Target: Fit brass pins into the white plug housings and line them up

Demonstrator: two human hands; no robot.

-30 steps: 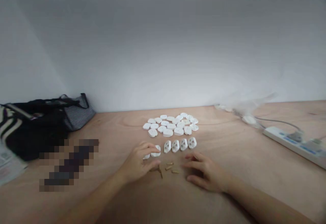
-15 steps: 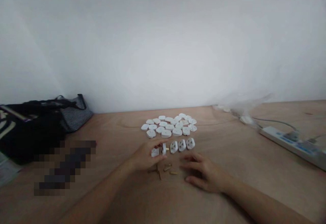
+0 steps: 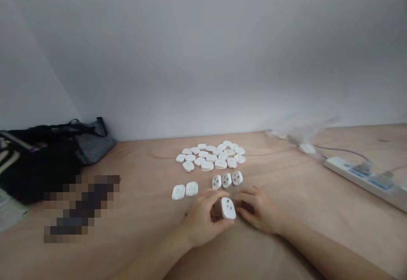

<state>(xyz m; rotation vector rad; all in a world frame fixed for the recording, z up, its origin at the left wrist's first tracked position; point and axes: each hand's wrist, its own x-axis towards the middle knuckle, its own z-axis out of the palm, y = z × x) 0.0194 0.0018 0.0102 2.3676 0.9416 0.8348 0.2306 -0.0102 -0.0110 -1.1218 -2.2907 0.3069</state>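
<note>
Take the clock from the white piece (image 3: 228, 208), pinched on edge between the thumb and fingers of your left hand (image 3: 205, 225), its holed face towards your right. The hold looks to be near the rim, so a sideways push on that face could twist it or pop it loose. Your right hand (image 3: 260, 212) is just beside it at three o'clock, fingers curled; whether they touch it or pinch anything can't be told. If both hands press together unevenly, the piece could tilt.

At nine o'clock a small dark sliver (image 3: 186, 215) shows by your left knuckles; your own hand covers much of that spot, so anything loose there could be knocked unseen.

Further off, at ten o'clock, two flat pieces (image 3: 191, 189) lie side by side; a left hand swinging back low could sweep them out of line. At twelve, three holed pieces (image 3: 227, 180) form a tight row near your fingertips; reaching forward without lifting could bump one into its neighbours.

The power strip (image 3: 365, 178) is at two o'clock, well apart from your hands and little threat. Beyond the row, towards eleven, the white cluster (image 3: 211, 158) is packed closely; one careless nudge could shift several.
</note>
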